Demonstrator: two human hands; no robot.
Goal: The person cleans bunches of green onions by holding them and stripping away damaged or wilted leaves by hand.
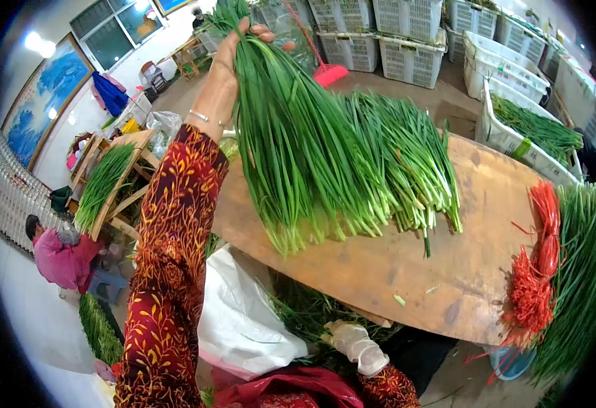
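Note:
My left hand [233,68], with a bracelet at the wrist, is raised over the far left of the wooden table. Its fingers wrap round the leafy end of a big bunch of garlic chives [291,129], whose pale stem ends fan down toward the tabletop. Beside it on the table [474,272] lies a loose pile of garlic chives [410,160]. Below the near edge hangs my right hand [353,343] in a pale glove, fingers loosely bent and slightly apart, with nothing visible in them. Loose green trimmings [298,306] are close to it.
Red plastic ties [539,272] and more chives [580,272] lie at the table's right end. A white sack [243,313] is by my lap. White crates [410,58] stand behind, near a red broom [328,73]. A person in pink [63,258] sits at the left.

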